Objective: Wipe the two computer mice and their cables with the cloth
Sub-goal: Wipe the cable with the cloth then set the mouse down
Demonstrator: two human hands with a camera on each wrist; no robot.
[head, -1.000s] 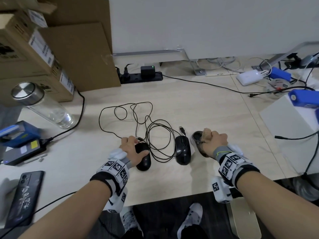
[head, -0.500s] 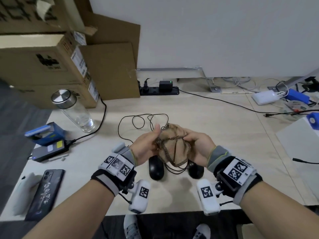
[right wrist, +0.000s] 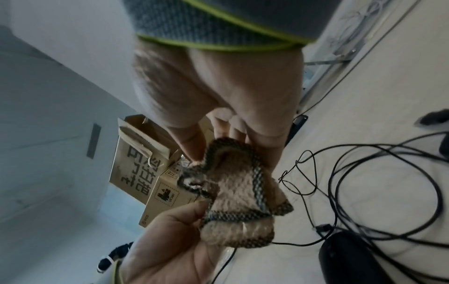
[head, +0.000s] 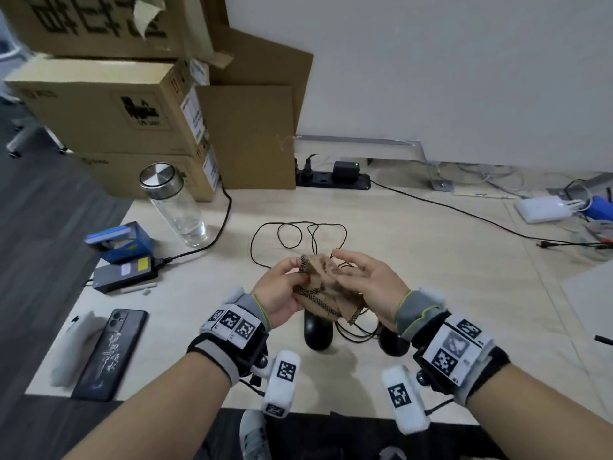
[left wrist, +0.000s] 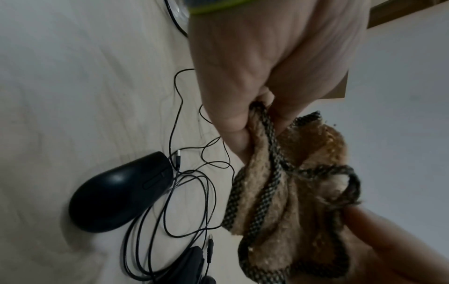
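holding cloth (head: 326,287) between both hands

The cloth (head: 326,287) is tan and fuzzy with a dark checked border, bunched and folded, held up off the counter (head: 431,260) between both hands. Beneath it two black mice lie side by side on the counter: the left mouse (head: 317,332) in plain view, the right mouse (head: 391,343) partly hidden. Their thin black cables (head: 298,234) lie in tangled loops between and beyond them.
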